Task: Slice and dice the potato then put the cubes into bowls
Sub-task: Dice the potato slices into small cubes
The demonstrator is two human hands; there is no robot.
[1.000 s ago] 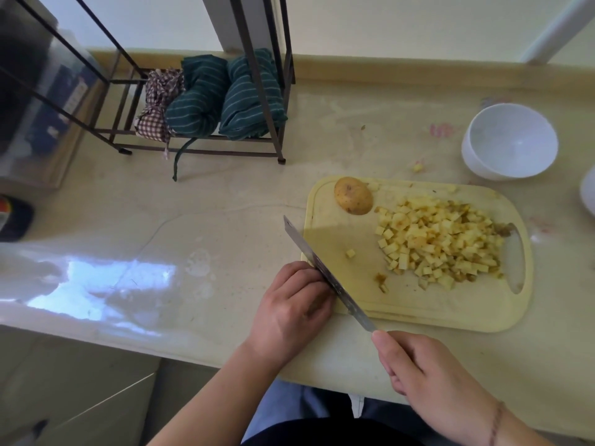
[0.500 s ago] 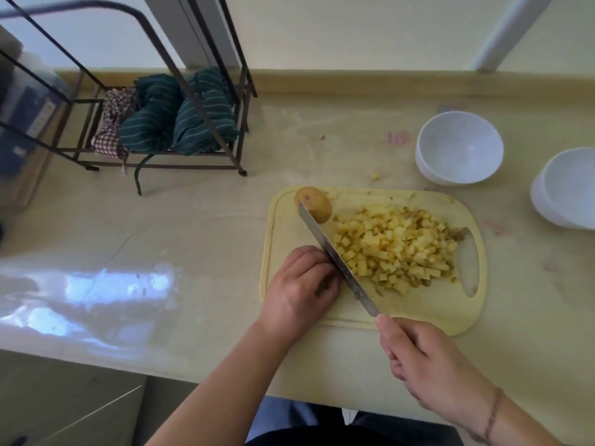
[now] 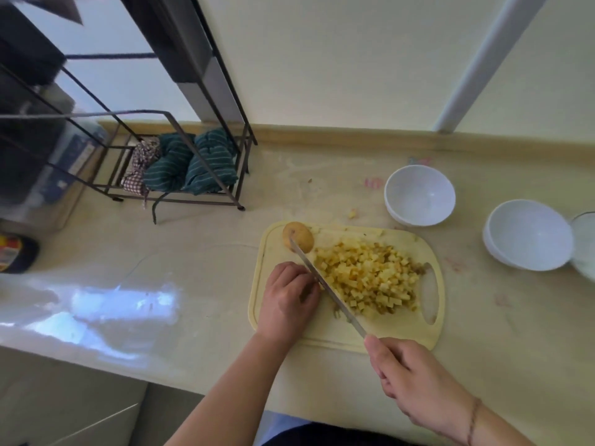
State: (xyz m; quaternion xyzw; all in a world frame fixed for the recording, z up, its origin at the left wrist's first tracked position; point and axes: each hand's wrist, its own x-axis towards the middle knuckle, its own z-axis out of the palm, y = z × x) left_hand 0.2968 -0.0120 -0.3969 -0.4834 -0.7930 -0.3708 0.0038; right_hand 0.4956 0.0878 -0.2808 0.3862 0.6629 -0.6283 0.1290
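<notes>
A pale yellow cutting board [image 3: 399, 333] lies on the counter. On it sits a heap of diced potato cubes [image 3: 367, 278] and a brown potato end piece [image 3: 301, 238] at the far left corner. My right hand [image 3: 415, 384] grips the handle of a long knife [image 3: 325, 284], whose blade lies against the left side of the heap. My left hand [image 3: 286, 300] rests on the board with curled fingers against the blade's left side. Two white bowls stand empty to the right: one [image 3: 420, 194] behind the board, another [image 3: 529, 235] further right.
A black wire rack [image 3: 180, 191] holding striped green cloths [image 3: 193, 169] stands at the back left. A dark jar [image 3: 16, 255] sits at the far left. A loose potato bit [image 3: 353, 214] lies behind the board. Part of another white dish [image 3: 584, 246] shows at the right edge.
The knife blade moved right across the board, from its left edge to the side of the cube heap. My left hand followed it onto the board. The camera tilted up.
</notes>
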